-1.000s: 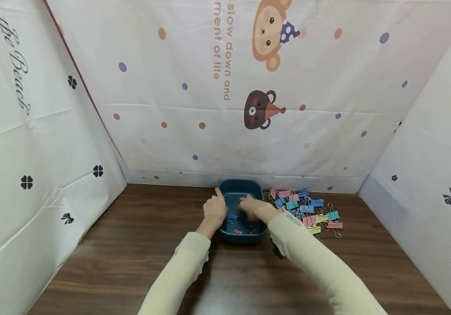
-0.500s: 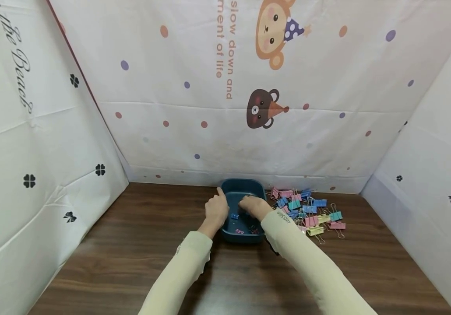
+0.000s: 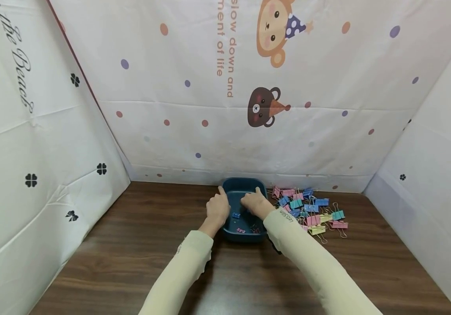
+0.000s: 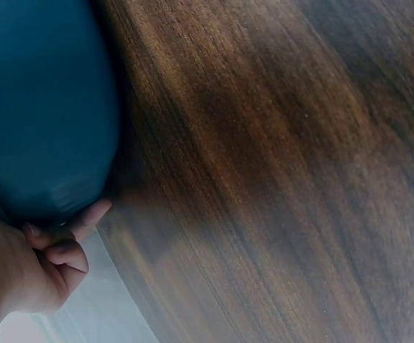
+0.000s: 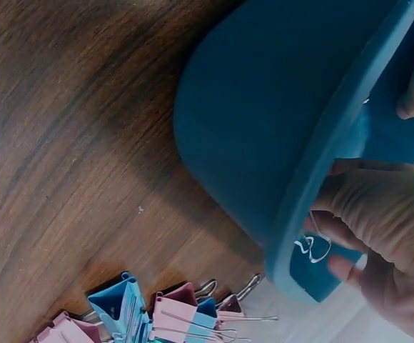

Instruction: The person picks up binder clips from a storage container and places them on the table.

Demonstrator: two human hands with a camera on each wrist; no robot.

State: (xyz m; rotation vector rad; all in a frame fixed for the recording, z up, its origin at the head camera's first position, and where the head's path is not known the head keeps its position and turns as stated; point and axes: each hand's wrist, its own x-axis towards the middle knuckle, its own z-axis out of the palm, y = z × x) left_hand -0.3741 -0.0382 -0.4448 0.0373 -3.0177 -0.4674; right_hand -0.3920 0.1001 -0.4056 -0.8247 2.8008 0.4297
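A dark teal plastic bin (image 3: 245, 238) stands on the table, close to the back wall. My left hand (image 3: 217, 208) grips its left rim; in the left wrist view, curled fingers (image 4: 68, 257) show against the outside of the bin. My right hand (image 3: 256, 204) is at the bin's right side, fingers dipping inside. In the right wrist view the wire handle of a binder clip (image 5: 314, 246) shows between those fingers, its body hidden by the hand. On the bin's floor lie a small blue piece (image 3: 236, 215), small pink pieces (image 3: 241, 230) and dark reddish bits (image 3: 255, 229).
To the right of the bin, several pink, blue, teal and yellow binder clips (image 3: 311, 209) lie in a loose heap on the wooden table (image 3: 150, 253). Printed white cloth walls (image 3: 162, 144) enclose the table's back and sides.
The right hand has stayed at the bin and turned slightly, so one finger now points up toward the far end. The left hand keeps its place. The head view has shifted a little.
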